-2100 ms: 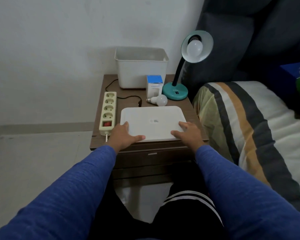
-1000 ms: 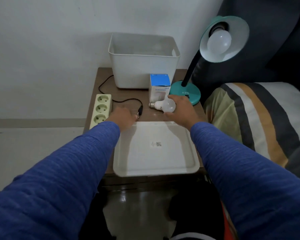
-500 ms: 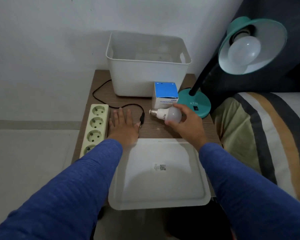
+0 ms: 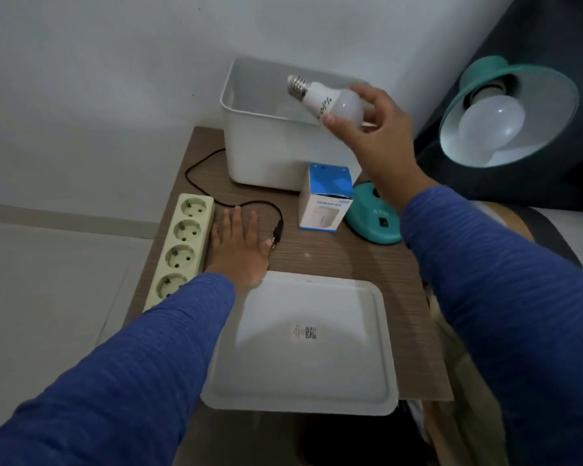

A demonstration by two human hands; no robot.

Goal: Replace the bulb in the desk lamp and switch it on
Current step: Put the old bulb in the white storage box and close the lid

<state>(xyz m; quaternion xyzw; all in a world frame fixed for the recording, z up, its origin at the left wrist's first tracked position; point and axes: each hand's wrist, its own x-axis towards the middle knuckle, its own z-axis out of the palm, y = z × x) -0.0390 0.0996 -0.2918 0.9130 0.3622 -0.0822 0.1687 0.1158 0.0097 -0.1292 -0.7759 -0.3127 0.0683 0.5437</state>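
My right hand [image 4: 372, 129] holds a loose white bulb [image 4: 320, 97] by its globe in the air over the white bin [image 4: 249, 142], screw base pointing up-left. The teal desk lamp has its shade [image 4: 546, 92] at the upper right with an unlit white bulb [image 4: 492, 124] screwed in; its base [image 4: 367, 218] with a black switch stands on the wooden nightstand [image 4: 334, 260]. My left hand [image 4: 238, 247] lies flat and open on the table beside the lamp's unplugged black plug [image 4: 276, 233].
A cream power strip [image 4: 182, 243] runs along the table's left edge. A blue and white box [image 4: 327, 200] stands in front of the bin. A white tray [image 4: 303, 344] lies at the near edge. A striped bed [image 4: 552, 230] is at the right.
My right hand picked the loose bulb up off the table and raised it above the bin. My left hand moved from the tray to rest flat by the plug. The camera came closer.
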